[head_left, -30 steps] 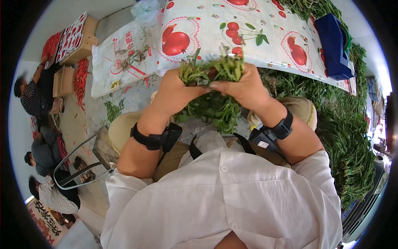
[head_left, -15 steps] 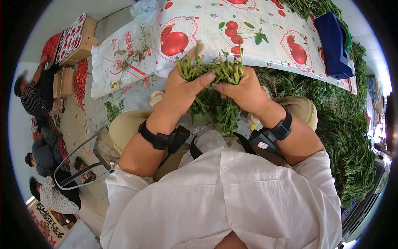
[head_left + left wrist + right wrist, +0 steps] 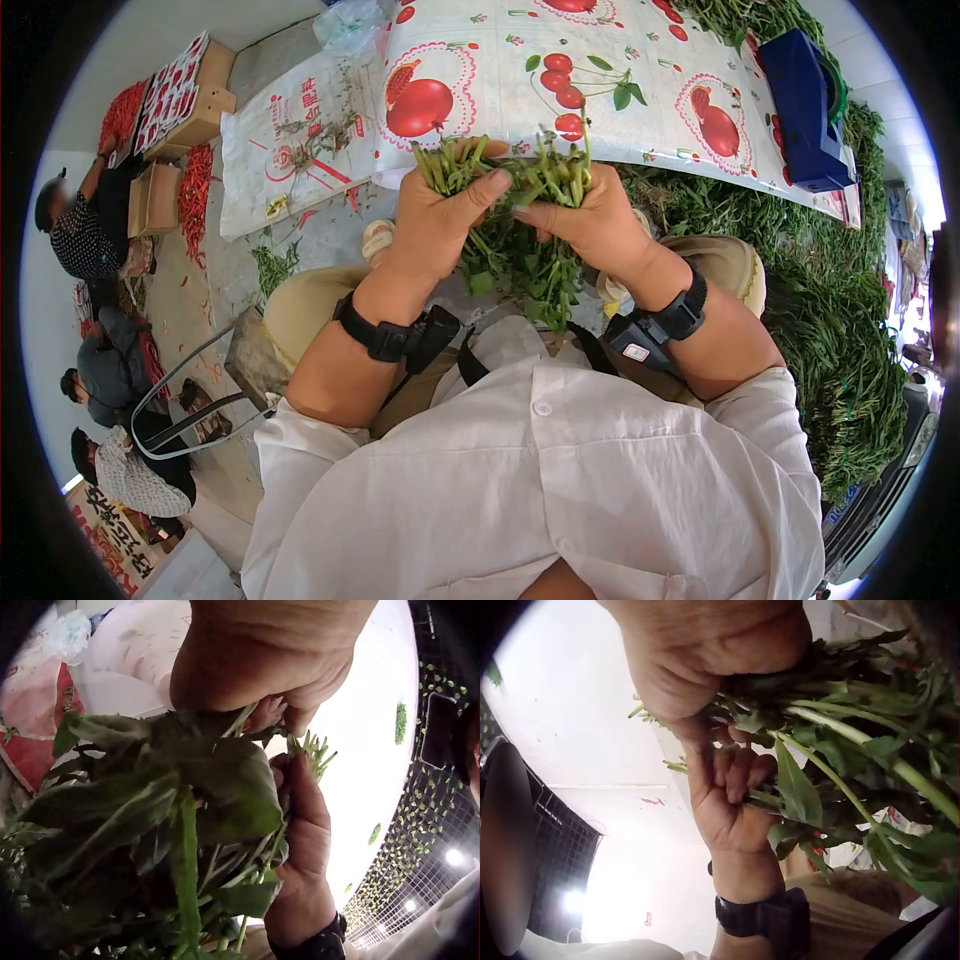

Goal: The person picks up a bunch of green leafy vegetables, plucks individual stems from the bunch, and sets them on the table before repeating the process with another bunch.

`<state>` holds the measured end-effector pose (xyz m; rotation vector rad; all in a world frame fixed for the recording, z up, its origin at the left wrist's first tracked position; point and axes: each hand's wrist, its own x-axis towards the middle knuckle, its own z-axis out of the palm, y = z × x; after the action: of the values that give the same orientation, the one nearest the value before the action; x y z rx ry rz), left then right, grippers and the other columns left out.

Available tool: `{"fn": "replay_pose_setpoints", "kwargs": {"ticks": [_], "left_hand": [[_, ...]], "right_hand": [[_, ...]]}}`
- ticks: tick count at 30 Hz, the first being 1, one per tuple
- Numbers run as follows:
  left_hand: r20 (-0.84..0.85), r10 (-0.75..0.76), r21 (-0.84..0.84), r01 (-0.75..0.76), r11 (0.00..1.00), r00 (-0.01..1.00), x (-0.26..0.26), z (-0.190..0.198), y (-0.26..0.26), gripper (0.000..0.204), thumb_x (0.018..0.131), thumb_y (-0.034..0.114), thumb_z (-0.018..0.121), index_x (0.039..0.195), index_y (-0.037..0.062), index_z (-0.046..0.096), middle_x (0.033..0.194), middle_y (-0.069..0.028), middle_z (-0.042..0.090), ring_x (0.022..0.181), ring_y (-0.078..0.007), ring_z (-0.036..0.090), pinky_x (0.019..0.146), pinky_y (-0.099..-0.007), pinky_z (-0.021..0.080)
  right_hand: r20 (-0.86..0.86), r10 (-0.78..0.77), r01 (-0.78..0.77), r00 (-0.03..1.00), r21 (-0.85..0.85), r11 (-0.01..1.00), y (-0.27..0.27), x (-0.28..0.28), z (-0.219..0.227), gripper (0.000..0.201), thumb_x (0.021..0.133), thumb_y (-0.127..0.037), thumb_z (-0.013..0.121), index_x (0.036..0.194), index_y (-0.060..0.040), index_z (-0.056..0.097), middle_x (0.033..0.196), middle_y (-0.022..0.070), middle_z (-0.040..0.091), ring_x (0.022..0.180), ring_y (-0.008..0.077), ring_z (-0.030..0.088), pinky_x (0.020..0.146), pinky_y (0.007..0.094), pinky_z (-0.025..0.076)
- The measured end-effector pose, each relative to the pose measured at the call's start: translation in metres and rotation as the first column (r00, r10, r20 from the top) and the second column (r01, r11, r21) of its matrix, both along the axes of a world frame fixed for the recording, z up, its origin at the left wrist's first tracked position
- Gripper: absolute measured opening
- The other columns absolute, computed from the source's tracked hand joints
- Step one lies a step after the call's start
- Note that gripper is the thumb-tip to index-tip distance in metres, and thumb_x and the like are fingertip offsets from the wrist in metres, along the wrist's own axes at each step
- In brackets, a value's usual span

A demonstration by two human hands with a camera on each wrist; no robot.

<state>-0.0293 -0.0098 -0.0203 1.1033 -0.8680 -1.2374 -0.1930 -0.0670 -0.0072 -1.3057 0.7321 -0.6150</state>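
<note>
1. At far left, red chillies lie in a strip on the floor, which runs as a walkway between seated people and the worker's knee.
2. Next comes a white sack strewn with plant scraps; its right edge meets the fruit-printed desk.
3. The left grip, just short of the desk's near edge, has its fingers curled about the left clump of stems, whose ends poke out above the thumb.
4. Between the hands there is a narrow gap; below it, leaves from the stems hang over the lap, between the forearms.
5. The right grip clasps the right clump of stems likewise, ends up, near the same edge.
6. Further right, a blue tape dispenser sits by the desk's right edge, and heaped greens crowd that side.
</note>
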Motion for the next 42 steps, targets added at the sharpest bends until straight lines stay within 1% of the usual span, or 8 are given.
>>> {"fn": "replay_pose_setpoints", "kwargs": {"ticks": [5, 11, 14, 17, 21, 26, 35, 42], "left_hand": [[-0.11, -0.048, 0.057, 0.055, 0.997, 0.993, 0.0, 0.0, 0.001, 0.021, 0.082, 0.018, 0.065, 0.094, 0.0017, 0.061, 0.064, 0.0052, 0.05, 0.051, -0.0025, 0.038, 0.046, -0.0191, 0.029], [-0.017, -0.146, 0.068, 0.147, 0.987, 0.989, -0.006, 0.001, 0.0, 0.02, 0.082, 0.021, 0.065, 0.089, 0.0029, 0.06, 0.062, 0.0057, 0.047, 0.051, -0.0028, 0.037, 0.046, -0.0195, 0.029], [-0.091, -0.129, 0.124, 0.139, 0.982, 0.988, -0.002, 0.002, -0.001, 0.02, 0.08, 0.02, 0.067, 0.088, 0.0034, 0.06, 0.063, 0.0058, 0.047, 0.053, -0.0028, 0.039, 0.047, -0.0196, 0.03], [-0.133, -0.147, 0.138, 0.165, 0.977, 0.98, 0.001, 0.0, -0.001, 0.019, 0.079, 0.019, 0.068, 0.088, 0.004, 0.06, 0.064, 0.0057, 0.048, 0.053, -0.0029, 0.04, 0.047, -0.0192, 0.03], [-0.166, -0.179, 0.086, 0.195, 0.977, 0.97, -0.007, 0.005, -0.002, 0.022, 0.077, 0.02, 0.07, 0.087, 0.0038, 0.06, 0.062, 0.0056, 0.047, 0.051, -0.0032, 0.037, 0.046, -0.0193, 0.028], [-0.226, -0.329, 0.068, 0.352, 0.934, 0.917, -0.005, -0.007, -0.003, 0.026, 0.078, 0.028, 0.069, 0.079, 0.0064, 0.057, 0.059, 0.0063, 0.043, 0.049, -0.0032, 0.034, 0.043, -0.0204, 0.026], [-0.147, -0.355, 0.124, 0.373, 0.919, 0.923, -0.01, -0.01, -0.004, 0.03, 0.081, 0.033, 0.067, 0.076, 0.0053, 0.056, 0.057, 0.0063, 0.042, 0.048, -0.0027, 0.033, 0.043, -0.0198, 0.022], [-0.139, -0.448, 0.194, 0.467, 0.862, 0.883, -0.006, -0.003, -0.004, 0.036, 0.083, 0.036, 0.063, 0.078, 0.0009, 0.059, 0.055, 0.0049, 0.042, 0.047, -0.0038, 0.032, 0.043, -0.0208, 0.023]], "right_hand": [[0.13, -0.119, 0.121, 0.984, -0.01, 0.993, -0.007, -0.003, -0.004, 0.015, 0.079, -0.008, 0.065, 0.091, 0.0014, 0.061, 0.071, 0.0008, 0.058, 0.055, 0.0074, 0.051, 0.05, 0.0215, 0.043], [0.204, -0.148, 0.153, 0.968, -0.005, 0.988, -0.009, -0.001, 0.006, 0.017, 0.081, -0.009, 0.063, 0.093, 0.0015, 0.06, 0.072, 0.0028, 0.059, 0.053, 0.0083, 0.05, 0.048, 0.0217, 0.041], [0.303, -0.311, 0.306, 0.901, 0.066, 0.95, -0.014, -0.003, 0.013, 0.017, 0.081, -0.008, 0.063, 0.094, 0.0018, 0.06, 0.074, 0.0037, 0.059, 0.052, 0.0087, 0.05, 0.047, 0.022, 0.041], [0.348, -0.303, 0.321, 0.887, 0.004, 0.947, -0.021, -0.01, 0.017, 0.017, 0.08, -0.007, 0.063, 0.093, 0.0027, 0.06, 0.076, 0.0046, 0.059, 0.051, 0.0091, 0.05, 0.047, 0.0218, 0.04], [0.085, -0.217, 0.218, 0.972, -0.003, 0.976, -0.017, -0.006, 0.015, 0.013, 0.077, -0.007, 0.067, 0.085, 0.0016, 0.061, 0.067, 0.0021, 0.057, 0.049, 0.0082, 0.049, 0.045, 0.0212, 0.039], [0.053, -0.129, 0.129, 0.99, -0.006, 0.992, -0.009, 0.004, 0.005, 0.011, 0.075, -0.008, 0.068, 0.08, -0.0006, 0.062, 0.064, -0.0002, 0.056, 0.051, 0.0068, 0.049, 0.045, 0.0209, 0.039], [0.067, -0.061, 0.068, 0.996, -0.113, 0.991, -0.013, 0.004, 0.005, 0.006, 0.076, -0.005, 0.066, 0.078, -0.0009, 0.063, 0.069, 0.001, 0.059, 0.056, 0.0077, 0.051, 0.051, 0.0232, 0.043], [0.097, 0.095, -0.104, 0.991, 0.092, 0.99, -0.021, -0.004, 0.01, 0.009, 0.075, -0.003, 0.066, 0.083, 0.0009, 0.063, 0.071, 0.0044, 0.062, 0.06, 0.0098, 0.055, 0.055, 0.0245, 0.045]]}}
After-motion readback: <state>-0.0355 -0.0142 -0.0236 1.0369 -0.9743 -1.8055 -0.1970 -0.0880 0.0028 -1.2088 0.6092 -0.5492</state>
